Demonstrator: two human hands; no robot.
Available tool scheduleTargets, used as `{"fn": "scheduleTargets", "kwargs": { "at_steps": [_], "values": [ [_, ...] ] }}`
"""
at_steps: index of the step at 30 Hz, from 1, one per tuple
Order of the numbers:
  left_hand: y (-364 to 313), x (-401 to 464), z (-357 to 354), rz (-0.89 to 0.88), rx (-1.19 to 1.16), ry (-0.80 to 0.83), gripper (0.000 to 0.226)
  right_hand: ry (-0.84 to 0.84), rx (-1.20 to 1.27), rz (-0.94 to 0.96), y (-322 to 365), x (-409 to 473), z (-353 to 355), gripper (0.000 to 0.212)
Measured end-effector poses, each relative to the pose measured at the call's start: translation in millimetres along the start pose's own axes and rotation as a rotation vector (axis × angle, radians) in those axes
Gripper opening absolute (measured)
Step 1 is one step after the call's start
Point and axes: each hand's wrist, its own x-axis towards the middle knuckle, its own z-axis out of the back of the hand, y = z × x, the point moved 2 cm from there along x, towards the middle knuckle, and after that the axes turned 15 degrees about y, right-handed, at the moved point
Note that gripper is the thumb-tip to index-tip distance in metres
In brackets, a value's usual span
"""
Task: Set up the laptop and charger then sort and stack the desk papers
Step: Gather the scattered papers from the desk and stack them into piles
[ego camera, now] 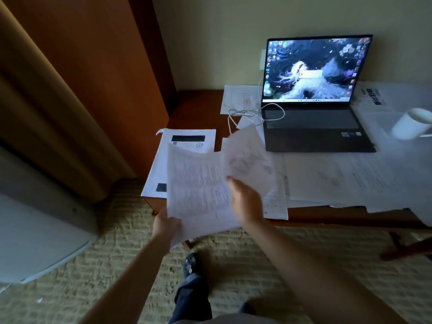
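Place: a home or hotel room.
Signs: wooden desk (198, 108), curtain (46, 108), carpet (257, 265), open laptop (313, 94).

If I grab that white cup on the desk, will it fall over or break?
The white cup looks like a hard mug, so it would probably stay stiff, feel fairly heavy and could chip if dropped. It sits on loose papers, so pushing it may slide the sheets or tip it. I can't tell whether it's full.

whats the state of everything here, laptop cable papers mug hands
laptop: open, screen lit
white cable: loosely tangled left of laptop
mug: tilted, blurred
desk papers: spread loose
left hand: grips a printed sheet
right hand: holds a blurred sheet
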Motion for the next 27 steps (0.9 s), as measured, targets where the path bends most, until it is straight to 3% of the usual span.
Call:
{"fn": "scheduleTargets", "kwargs": {
  "at_steps": [3,6,9,10,11,13,16,19,21,23,27],
  "values": [
    [-1,3,-6,0.054,-0.178,0.148,0.033,0.137,-0.008,0.369,23,-17,-26,0.046],
    [-4,4,-5,0.062,-0.331,0.138,0.031,0.307,-0.112,0.42,15,-27,-48,0.042],
    [-2,7,-2,-0.027,-0.646,0.273,0.058,0.476,-0.194,0.408,8,-27,-57,0.028],
    [0,9,-1,-0.006,-0.634,0.268,0.056,0.507,-0.182,0.377,9,-28,-56,0.027],
    [1,12,-1,0.016,-0.594,0.258,0.049,0.519,-0.154,0.334,9,-29,-53,0.039],
    [1,16,-1,0.046,-0.366,0.158,0.031,0.486,-0.053,0.201,5,-33,-47,0.053],
    [0,11,-1,0.016,-0.011,-0.083,0.022,0.354,-0.027,-0.042,-20,-32,-41,0.034],
    [3,0,1,-0.034,0.016,-0.225,0.028,0.464,-0.206,-0.187,-42,-33,-39,0.052],
    [8,-2,2,-0.05,0.022,-0.298,0.035,0.419,-0.224,-0.189,-49,-32,-38,0.041],
    [10,-4,3,-0.043,0.021,-0.353,0.036,0.324,-0.162,-0.261,-50,-26,-31,0.012],
    [10,-17,4,-0.066,-0.013,-0.407,0.043,0.208,-0.064,-0.414,-43,-22,-14,0.022]
  ]
}}
